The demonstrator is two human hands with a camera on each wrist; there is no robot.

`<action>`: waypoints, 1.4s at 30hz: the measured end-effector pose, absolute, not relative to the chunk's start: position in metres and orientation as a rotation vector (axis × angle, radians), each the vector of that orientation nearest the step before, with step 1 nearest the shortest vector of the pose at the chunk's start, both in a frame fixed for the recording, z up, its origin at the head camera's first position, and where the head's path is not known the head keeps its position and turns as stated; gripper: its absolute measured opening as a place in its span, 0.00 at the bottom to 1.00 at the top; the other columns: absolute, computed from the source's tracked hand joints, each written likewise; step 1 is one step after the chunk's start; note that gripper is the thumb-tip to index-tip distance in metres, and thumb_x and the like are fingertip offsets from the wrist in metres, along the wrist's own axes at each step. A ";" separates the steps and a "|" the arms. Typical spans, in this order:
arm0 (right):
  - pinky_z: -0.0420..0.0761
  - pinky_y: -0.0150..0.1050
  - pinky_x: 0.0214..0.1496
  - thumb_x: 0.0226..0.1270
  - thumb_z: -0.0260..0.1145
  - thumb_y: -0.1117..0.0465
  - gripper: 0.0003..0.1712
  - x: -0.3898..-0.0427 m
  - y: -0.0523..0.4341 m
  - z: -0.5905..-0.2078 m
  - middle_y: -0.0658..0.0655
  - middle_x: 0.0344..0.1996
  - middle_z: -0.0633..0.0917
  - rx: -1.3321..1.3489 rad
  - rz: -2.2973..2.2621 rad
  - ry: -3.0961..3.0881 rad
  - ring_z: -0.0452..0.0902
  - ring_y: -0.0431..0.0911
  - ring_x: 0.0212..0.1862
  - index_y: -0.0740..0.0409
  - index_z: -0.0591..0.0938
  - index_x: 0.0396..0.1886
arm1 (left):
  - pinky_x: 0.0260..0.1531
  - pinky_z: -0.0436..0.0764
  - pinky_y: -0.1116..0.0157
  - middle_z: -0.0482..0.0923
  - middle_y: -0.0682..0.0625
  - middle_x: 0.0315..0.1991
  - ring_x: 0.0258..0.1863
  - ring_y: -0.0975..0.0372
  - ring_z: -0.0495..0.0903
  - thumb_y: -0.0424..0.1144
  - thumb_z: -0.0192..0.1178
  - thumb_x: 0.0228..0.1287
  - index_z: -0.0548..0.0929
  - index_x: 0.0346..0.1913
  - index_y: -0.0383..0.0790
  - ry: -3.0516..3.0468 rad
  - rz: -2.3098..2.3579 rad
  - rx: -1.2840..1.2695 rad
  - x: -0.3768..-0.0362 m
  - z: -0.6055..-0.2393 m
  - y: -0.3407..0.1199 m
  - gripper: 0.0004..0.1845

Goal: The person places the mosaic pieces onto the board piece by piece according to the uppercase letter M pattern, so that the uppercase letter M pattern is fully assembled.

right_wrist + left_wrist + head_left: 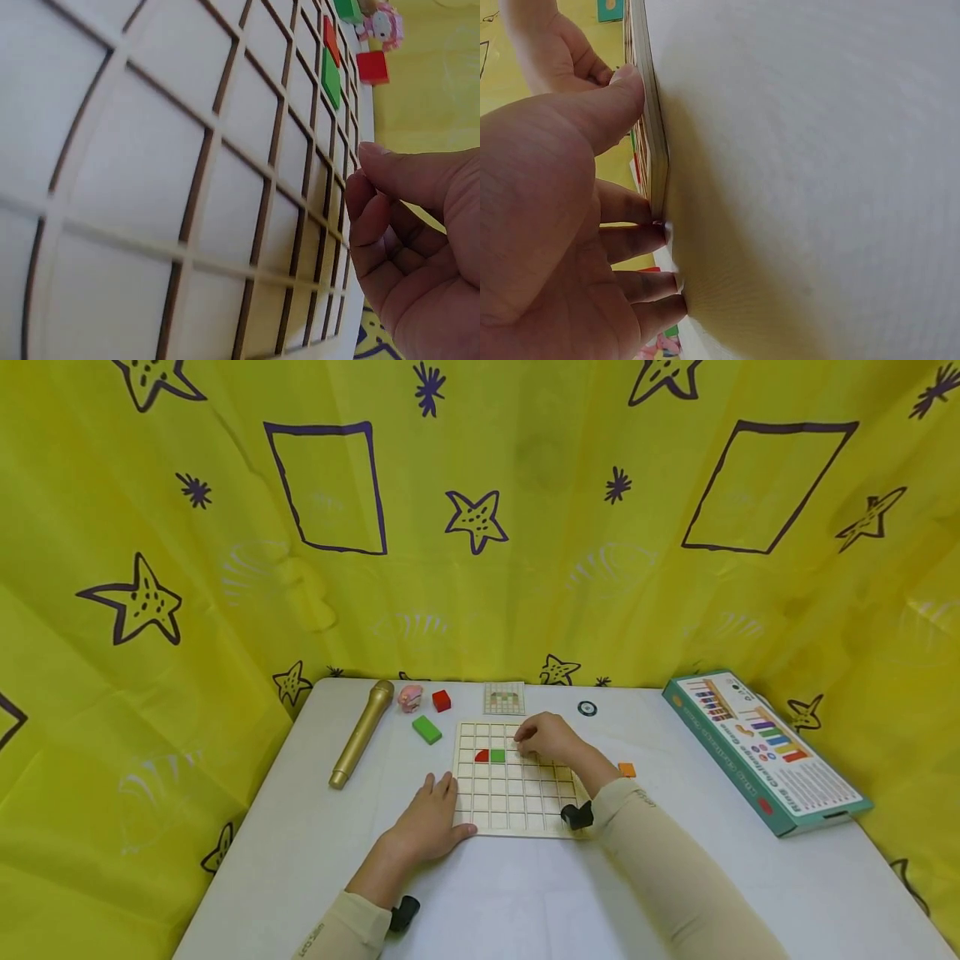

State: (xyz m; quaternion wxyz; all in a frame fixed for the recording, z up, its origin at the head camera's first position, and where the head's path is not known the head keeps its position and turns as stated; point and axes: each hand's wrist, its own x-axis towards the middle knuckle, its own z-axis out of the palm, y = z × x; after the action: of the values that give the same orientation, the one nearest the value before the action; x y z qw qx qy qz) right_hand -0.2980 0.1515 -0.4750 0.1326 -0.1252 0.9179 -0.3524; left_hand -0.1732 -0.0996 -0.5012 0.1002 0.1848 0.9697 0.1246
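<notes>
only our right wrist view shows the right hand (420, 247) curled, holding nothing, over the grid board (187, 187); our left hand (429, 821) rests flat, steadying its near-left edge, gold microphone (362, 733) farther left.

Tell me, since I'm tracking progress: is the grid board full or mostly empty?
Mostly empty: the grid board holds only a red piece and a green piece.

A white table (675, 893) stands against a yellow curtain (525, 568) printed with purple stars and squares.

Pale matt wood for the grid board (517, 793); smooth matt white desk (525, 902); glossy gold microphone (362, 733); thin, creased yellow cloth backdrop (525, 568); printed cardboard box (765, 747).
</notes>
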 end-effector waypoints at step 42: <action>0.79 0.43 0.45 0.68 0.69 0.63 0.08 -0.275 0.289 -0.468 0.57 0.40 0.85 -0.152 -0.907 2.715 0.76 0.51 0.41 0.62 0.87 0.44 | 0.72 0.60 0.47 0.57 0.33 0.75 0.75 0.36 0.52 0.60 0.62 0.67 0.61 0.74 0.24 2.861 0.387 0.546 -0.175 -0.504 -0.100 0.48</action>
State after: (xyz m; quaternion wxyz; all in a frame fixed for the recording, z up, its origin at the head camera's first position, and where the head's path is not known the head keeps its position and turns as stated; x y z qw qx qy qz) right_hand -0.2752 0.2895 -0.4681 0.1371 -0.0524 0.9382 -0.3135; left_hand -0.1746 -0.0999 -0.5040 0.1014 0.1848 0.9687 0.1310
